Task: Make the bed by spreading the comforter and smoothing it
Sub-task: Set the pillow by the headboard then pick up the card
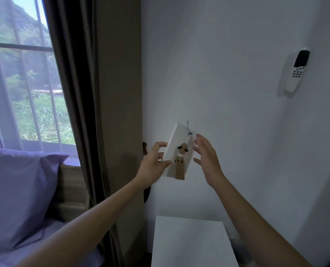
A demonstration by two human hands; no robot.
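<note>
left hand gripping white plaque, right hand open beside

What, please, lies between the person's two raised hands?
In the head view, a small white card hanging on the wall lies between them; the left hand grips its edge, the right hand is open beside it.

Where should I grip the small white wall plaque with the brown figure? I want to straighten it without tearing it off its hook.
Grip the small white wall plaque with the brown figure by its two long side edges, one hand from each side. It hangs tilted from a hook at its top, so the sides are free. The left hand already pinches the left edge; the right hand is open beside the right edge.
</note>
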